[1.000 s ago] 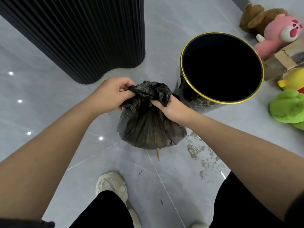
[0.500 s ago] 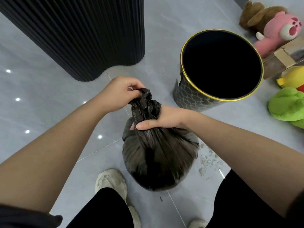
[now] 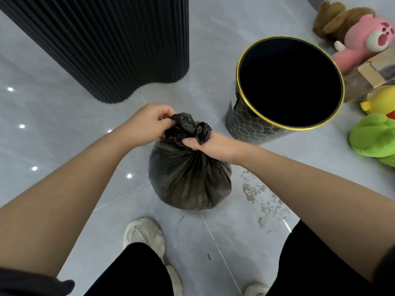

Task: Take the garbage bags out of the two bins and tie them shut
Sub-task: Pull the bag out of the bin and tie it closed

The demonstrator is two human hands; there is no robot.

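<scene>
Risk: my right hand [image 3: 210,144] clamps the neck of the garbage bag [image 3: 188,180] while my left hand [image 3: 147,122] pinches its loose tail; a slack pull could leave the knot open.

We see a glossy grey tiled floor [image 3: 53,129] dotted with small light reflections, with a patch of mottled scuff marks [image 3: 256,195] on it. A black ribbed column [image 3: 106,39] with a curved face stands at top left. At the right edge, a brown plush [image 3: 333,20] and a pink plush [image 3: 367,39] lie beyond a taped cardboard box [image 3: 367,80]; a yellow plush [image 3: 382,101] and a green plush [image 3: 374,137] lie nearer. Below are 2 pale shoes [image 3: 143,233] and black trousers [image 3: 139,272].
</scene>
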